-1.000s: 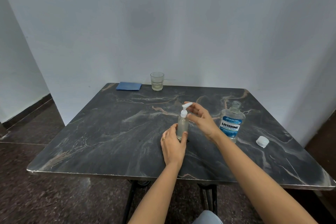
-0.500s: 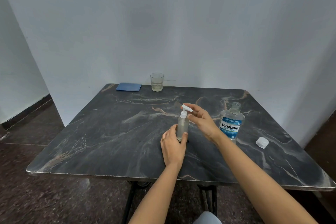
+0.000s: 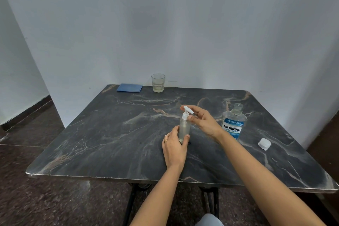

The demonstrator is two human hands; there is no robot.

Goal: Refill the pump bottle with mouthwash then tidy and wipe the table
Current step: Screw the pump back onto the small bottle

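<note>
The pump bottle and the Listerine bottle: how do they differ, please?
The pump bottle is slim and unlabelled; the Listerine bottle is wider, blue-labelled. The pump bottle, pump on top, is held by the left hand and right hand; the Listerine bottle stands uncapped, untouched. Both are clear and upright.

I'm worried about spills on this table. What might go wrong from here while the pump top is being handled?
1. The mouthwash bottle stands uncapped close beside the right hand, and its cap lies apart on the table. A nudge from the wrist could tip it over and spill it.
2. The left hand grips the slim pump bottle only low down, so force on the pump head might tilt it.
</note>
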